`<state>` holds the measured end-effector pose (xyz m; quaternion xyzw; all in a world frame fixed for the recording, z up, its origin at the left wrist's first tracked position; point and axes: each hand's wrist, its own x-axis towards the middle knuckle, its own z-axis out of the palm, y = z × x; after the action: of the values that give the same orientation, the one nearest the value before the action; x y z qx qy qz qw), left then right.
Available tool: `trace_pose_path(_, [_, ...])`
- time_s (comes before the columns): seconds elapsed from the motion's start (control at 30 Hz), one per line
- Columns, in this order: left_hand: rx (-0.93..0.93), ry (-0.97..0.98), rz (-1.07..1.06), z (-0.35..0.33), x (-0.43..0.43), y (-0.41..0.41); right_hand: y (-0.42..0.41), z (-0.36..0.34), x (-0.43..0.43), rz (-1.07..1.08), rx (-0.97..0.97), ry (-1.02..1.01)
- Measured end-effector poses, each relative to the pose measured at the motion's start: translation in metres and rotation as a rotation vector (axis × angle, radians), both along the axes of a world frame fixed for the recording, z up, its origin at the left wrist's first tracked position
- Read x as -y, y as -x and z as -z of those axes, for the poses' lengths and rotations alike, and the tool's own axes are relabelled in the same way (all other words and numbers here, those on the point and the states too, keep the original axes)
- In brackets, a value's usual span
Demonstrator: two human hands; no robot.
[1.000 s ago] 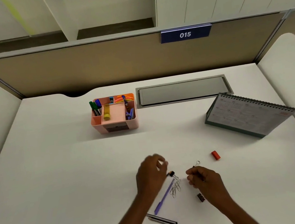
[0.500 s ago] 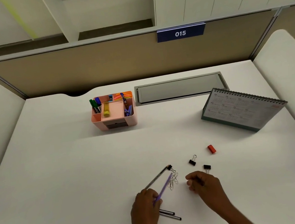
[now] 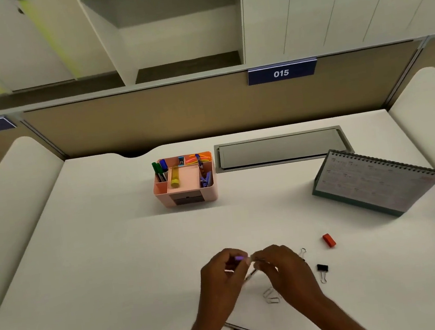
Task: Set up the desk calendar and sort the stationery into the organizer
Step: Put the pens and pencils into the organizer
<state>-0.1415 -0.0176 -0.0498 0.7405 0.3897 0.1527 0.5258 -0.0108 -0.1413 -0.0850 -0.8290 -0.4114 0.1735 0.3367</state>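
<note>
Your left hand is curled round a purple pen — only its tip shows above the fingers. Your right hand bends its fingers in against the left's; whether it pinches anything can't be told. Paper clips lie just below them on the desk, with a black binder clip to the right (a red piece beyond it). The pink organizer stands well behind — the calendar is propped up at far right.
</note>
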Motion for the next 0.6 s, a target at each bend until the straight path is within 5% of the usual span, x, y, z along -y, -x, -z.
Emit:
trace_pose_path(0.27, [0.13,-0.055,-0.164,-0.026,-0.051,-0.035,-0.023,-0.043,-0.082,-0.044,-0.035,-0.189])
trace_pose_path(0.47, [-0.038,-0.106,-0.229,0.001,-0.071,-0.033,-0.07,-0.085,-0.157,0.084,-0.142,-0.263])
trace_pose_path(0.6, [-0.118,-0.207,-0.169,0.033,-0.075,-0.02,-0.106,-0.094,-0.206,0.113,-0.046,-0.365])
